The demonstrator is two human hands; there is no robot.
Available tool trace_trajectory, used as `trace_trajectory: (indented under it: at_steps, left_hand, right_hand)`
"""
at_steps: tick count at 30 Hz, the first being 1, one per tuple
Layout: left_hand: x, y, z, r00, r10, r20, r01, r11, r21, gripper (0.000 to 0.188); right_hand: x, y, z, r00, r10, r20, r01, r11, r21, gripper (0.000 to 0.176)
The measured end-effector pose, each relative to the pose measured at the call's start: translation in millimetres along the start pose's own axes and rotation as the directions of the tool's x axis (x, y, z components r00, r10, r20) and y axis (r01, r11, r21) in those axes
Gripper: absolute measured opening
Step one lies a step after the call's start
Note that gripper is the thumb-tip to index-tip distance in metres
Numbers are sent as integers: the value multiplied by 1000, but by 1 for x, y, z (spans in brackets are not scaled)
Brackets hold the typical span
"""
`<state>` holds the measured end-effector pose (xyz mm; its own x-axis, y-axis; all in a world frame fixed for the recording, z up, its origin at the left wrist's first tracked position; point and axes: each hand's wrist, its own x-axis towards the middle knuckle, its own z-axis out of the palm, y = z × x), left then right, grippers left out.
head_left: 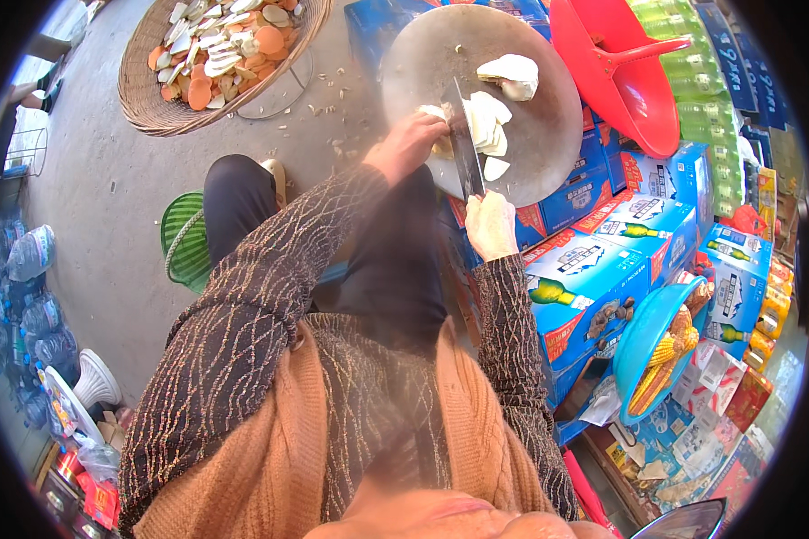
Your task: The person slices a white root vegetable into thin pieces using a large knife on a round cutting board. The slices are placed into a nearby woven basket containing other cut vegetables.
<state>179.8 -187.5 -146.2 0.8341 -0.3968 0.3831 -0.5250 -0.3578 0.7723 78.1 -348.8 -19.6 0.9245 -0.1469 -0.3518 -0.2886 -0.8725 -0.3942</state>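
My right hand (491,226) grips the handle of a wide-bladed kitchen knife (466,145). The blade stands on edge over a round cutting board (553,148). My left hand (411,145) presses a pale peeled root piece (439,147), probably sweet potato, against the board on the blade's left side; my fingers partly cover it. Just right of the blade lie several overlapping white slices (489,121), with one loose slice (495,168) nearer me. A larger uncut white chunk (512,73) rests farther back on the board.
A wicker basket (145,114) of white and orange slices stands front left. Beside my leg is a green basket (183,239). A red plastic scoop (647,114) adjoins the board. Blue beer cartons (600,259) line the right, with a blue bowl (623,357) of corn cobs (667,357).
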Motion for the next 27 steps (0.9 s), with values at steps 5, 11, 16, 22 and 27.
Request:
trace_trajectory:
  at_steps: [5,11,16,22,27]
  left_hand:
    - [-1,-2,2,1000,4,-5,-4,1000,-10,21]
    - [-3,-4,1,996,26,-89,-19,997,80,17]
    - [-5,-2,5,997,13,-81,-10,999,32,15]
    - [-6,-9,3,999,-46,-10,46,998,-34,14]
    - [0,-6,-3,999,23,-41,-24,999,-29,15]
  right_hand:
    - [7,5,3,988,102,116,-103,995,-2,28]
    - [49,-5,26,974,-17,227,88,948,-306,21]
    - [102,-23,60,999,37,-13,-39,982,-187,22]
    - [84,-6,29,975,-209,-81,187,958,-217,32]
    - [31,-9,14,991,-132,-2,131,989,-72,27]
